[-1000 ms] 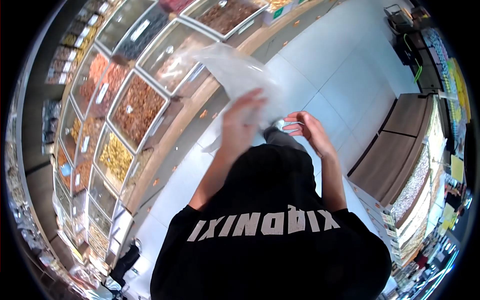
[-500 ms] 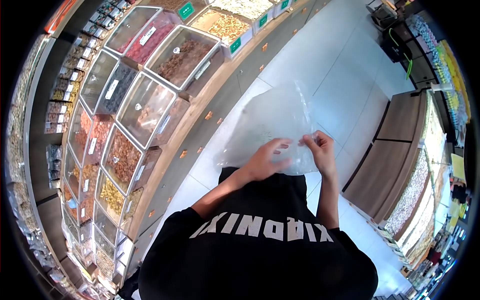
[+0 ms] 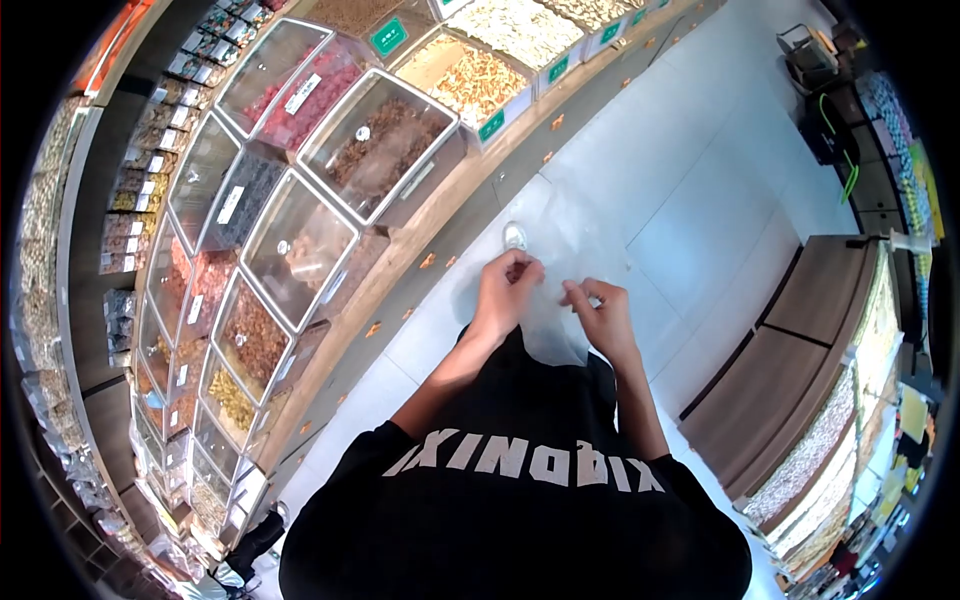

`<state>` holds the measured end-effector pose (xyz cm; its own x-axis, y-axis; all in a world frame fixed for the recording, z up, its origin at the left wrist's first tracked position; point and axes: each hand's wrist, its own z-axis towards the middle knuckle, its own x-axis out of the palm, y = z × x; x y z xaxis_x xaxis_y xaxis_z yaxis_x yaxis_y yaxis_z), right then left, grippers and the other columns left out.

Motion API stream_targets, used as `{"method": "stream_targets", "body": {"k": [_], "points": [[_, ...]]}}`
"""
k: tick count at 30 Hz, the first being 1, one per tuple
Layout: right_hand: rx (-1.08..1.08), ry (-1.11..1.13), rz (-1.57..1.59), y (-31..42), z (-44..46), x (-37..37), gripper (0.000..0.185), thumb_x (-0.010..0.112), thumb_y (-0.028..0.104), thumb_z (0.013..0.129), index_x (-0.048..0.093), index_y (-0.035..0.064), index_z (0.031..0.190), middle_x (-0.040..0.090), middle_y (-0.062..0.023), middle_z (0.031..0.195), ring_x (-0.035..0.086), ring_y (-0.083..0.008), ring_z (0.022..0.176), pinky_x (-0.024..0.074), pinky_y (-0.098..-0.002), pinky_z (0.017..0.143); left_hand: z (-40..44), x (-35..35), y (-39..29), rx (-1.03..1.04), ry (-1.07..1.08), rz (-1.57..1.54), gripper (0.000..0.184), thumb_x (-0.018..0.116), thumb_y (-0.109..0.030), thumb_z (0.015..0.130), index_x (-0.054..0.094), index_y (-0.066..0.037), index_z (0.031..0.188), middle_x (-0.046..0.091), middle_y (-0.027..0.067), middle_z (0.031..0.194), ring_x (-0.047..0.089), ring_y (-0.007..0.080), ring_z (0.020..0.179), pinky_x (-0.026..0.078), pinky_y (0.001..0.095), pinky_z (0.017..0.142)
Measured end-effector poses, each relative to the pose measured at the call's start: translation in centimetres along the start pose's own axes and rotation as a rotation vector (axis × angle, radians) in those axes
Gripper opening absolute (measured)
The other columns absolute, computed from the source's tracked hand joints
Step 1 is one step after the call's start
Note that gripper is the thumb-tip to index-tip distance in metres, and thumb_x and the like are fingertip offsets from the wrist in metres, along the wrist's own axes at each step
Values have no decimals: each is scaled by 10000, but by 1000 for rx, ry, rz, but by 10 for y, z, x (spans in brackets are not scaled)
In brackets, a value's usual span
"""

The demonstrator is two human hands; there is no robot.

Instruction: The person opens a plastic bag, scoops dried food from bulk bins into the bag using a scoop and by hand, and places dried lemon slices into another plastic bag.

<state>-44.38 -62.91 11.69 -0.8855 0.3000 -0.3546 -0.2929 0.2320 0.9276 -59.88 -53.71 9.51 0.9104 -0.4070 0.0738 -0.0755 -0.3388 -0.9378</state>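
Observation:
A thin, see-through plastic bag [image 3: 553, 332] hangs in front of my black top, gathered narrow between my hands. My left hand [image 3: 507, 297] has its fingers curled and pinched on the bag's left edge. At the right edge of the bag, my right hand [image 3: 602, 312] is closed, thumb against index finger. The bag's upper part spreads faintly over the pale floor, so its outline is hard to make out. Its mouth cannot be told apart from its other edges.
Clear lidded bins [image 3: 375, 140] of dried foods line the left, above a wooden counter edge [image 3: 440, 235]. Open trays [image 3: 470, 80] of nuts or seeds stand at the far end. A brown display cabinet [image 3: 780, 350] is on the right. A shoe [image 3: 514, 236] shows on the tiled floor [image 3: 690, 220].
My left hand has closed from spread fingers onto the bag. My right hand has moved left and down slightly. The bag, wide before, is now bunched narrower. The view has shifted a little.

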Motion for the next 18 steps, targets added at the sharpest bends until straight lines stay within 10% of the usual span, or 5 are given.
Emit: {"method": "stream_targets", "body": {"k": [8,11,18], "points": [[245,-199,-436,-9,130,-78,333,676,241,960,637,-33,774,660,-154,681,626,-253,598,492,-360,595,142,-41,-27,131,-186,-91,148,620,-99,985,620,16,891,589,2,691,544,68,627,420,231,573],[-141,-425,-721,-4,169,-78,242,725,207,912,634,-16,889,677,-170,839,662,-287,757,520,-371,702,180,-39,-49,141,-101,-149,168,619,-116,986,607,7,872,597,3,706,554,65,659,430,236,609],[-360,-3,-488,51,213,-22,284,753,211,868,652,-10,1014,681,-184,1005,654,-375,923,519,-420,817,229,-4,-54,170,112,-80,180,639,-136,970,603,2,860,596,1,698,530,57,652,425,246,591]]}}
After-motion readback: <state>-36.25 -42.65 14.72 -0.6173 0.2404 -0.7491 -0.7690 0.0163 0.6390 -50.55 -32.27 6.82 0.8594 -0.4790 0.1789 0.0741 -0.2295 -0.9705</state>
